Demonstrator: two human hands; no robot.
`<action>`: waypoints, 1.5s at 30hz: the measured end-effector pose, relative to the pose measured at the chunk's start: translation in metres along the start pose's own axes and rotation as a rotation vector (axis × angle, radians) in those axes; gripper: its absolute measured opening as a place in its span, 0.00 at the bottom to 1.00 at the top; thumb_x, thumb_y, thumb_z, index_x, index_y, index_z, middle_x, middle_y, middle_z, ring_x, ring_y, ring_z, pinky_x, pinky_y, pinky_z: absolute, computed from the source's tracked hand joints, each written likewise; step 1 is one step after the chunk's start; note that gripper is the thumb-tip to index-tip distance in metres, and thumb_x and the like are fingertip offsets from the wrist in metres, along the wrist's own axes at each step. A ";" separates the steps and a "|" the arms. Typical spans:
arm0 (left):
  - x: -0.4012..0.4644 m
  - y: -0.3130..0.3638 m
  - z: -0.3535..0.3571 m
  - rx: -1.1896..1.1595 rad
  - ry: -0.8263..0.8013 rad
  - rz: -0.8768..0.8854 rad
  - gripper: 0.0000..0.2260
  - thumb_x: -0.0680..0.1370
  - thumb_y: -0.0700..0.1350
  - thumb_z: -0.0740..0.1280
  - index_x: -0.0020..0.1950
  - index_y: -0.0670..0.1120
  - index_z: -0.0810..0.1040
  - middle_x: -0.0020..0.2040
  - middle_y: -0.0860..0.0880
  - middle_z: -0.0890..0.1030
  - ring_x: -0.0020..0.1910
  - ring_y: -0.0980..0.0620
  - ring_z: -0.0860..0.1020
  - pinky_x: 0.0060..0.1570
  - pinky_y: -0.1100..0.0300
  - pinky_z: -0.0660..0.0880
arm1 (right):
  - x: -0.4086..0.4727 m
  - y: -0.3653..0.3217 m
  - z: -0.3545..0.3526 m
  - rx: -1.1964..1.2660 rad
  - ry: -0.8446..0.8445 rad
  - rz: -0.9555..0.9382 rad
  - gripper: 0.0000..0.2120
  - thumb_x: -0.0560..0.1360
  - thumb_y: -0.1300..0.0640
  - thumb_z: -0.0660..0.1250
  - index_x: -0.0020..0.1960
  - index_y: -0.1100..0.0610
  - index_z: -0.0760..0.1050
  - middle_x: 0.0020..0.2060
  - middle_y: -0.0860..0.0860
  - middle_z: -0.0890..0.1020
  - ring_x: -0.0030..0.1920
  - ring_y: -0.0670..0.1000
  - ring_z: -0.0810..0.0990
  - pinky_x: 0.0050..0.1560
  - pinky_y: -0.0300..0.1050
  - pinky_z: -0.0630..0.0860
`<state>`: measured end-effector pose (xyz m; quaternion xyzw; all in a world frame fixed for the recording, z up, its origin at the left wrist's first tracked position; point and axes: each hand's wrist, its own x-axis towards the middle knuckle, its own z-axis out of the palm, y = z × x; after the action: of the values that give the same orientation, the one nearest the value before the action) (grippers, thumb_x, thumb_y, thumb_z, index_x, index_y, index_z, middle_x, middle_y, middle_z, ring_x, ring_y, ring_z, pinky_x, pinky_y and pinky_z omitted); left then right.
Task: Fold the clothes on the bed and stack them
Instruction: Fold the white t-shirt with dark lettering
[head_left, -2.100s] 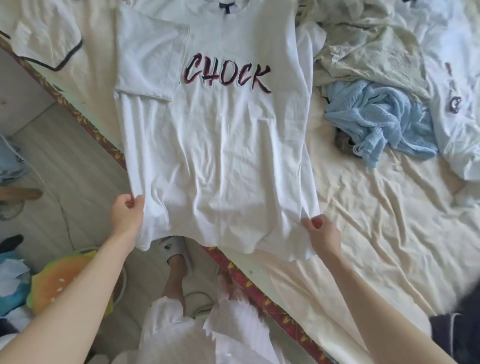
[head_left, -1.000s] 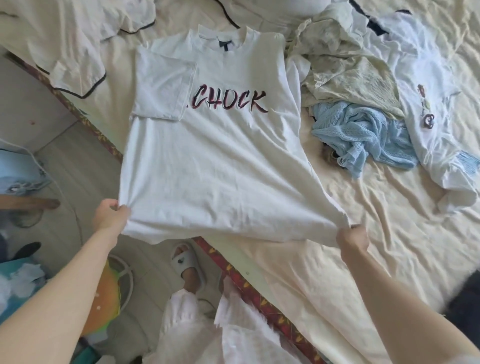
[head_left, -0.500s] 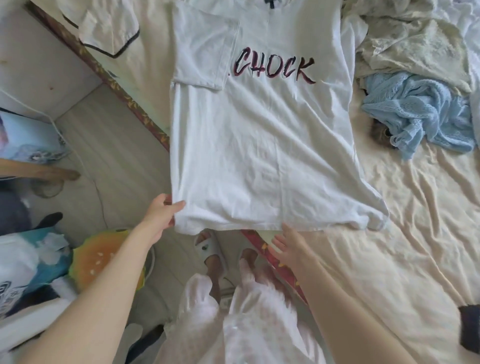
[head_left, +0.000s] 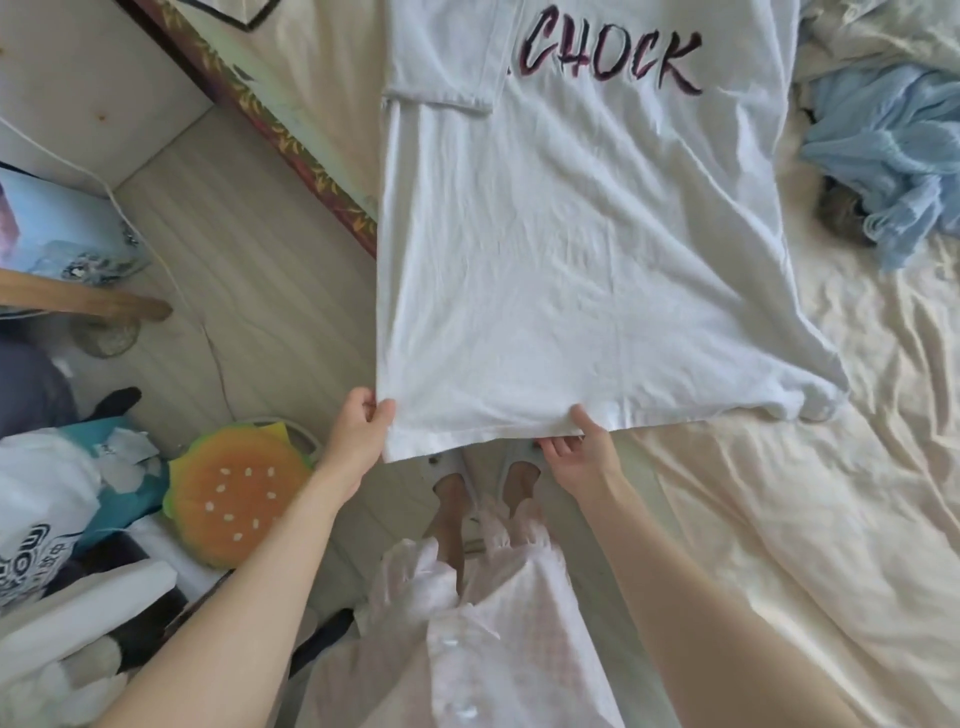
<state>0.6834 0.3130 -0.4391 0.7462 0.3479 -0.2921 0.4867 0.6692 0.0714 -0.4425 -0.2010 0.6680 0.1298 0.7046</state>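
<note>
Left hand (head_left: 358, 441) pinches the near-left hem corner of the white T-shirt (head_left: 571, 260); right hand (head_left: 582, 452) has shifted from the right corner to grip mid-hem. The shirt lies on the bed (head_left: 779, 519), hem overhanging, right side probably next to be folded in.

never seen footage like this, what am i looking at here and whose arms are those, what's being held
There is no machine here. A camera worn on a person's head looks forward and down, so the arms reaching in from the bottom are the wearer's own. This is the only view. The left hand pinches the lower left corner of a white T-shirt printed CHOCK, and the right hand grips its bottom hem near the middle. The shirt lies on a cream bed sheet with its hem hanging over the bed's edge, and one sleeve is folded inward. A crumpled light blue garment waits to the right. On the floor sits a burger-shaped cushion.
</note>
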 end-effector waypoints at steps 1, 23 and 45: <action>0.001 -0.004 0.001 0.043 0.015 0.017 0.03 0.81 0.43 0.60 0.51 0.44 0.69 0.41 0.50 0.74 0.39 0.50 0.73 0.38 0.57 0.68 | -0.002 0.001 -0.003 -0.012 -0.012 0.001 0.13 0.78 0.60 0.65 0.60 0.63 0.70 0.48 0.55 0.78 0.60 0.55 0.76 0.61 0.47 0.73; -0.008 -0.012 0.004 0.301 0.194 0.030 0.05 0.78 0.41 0.65 0.44 0.42 0.72 0.41 0.45 0.75 0.42 0.43 0.73 0.42 0.52 0.67 | -0.001 -0.024 -0.038 -0.146 -0.004 -0.069 0.05 0.76 0.62 0.67 0.50 0.61 0.74 0.41 0.52 0.79 0.47 0.51 0.82 0.46 0.44 0.78; -0.047 0.128 0.254 1.152 -0.361 0.788 0.25 0.82 0.45 0.57 0.77 0.53 0.53 0.79 0.49 0.45 0.77 0.48 0.42 0.74 0.52 0.46 | 0.022 -0.276 -0.126 -1.003 0.370 -0.788 0.18 0.76 0.52 0.65 0.62 0.62 0.73 0.50 0.54 0.77 0.51 0.53 0.75 0.45 0.42 0.69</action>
<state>0.7339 0.0293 -0.4256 0.8945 -0.2422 -0.3507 0.1349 0.6836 -0.2319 -0.4379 -0.7528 0.5131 0.1212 0.3942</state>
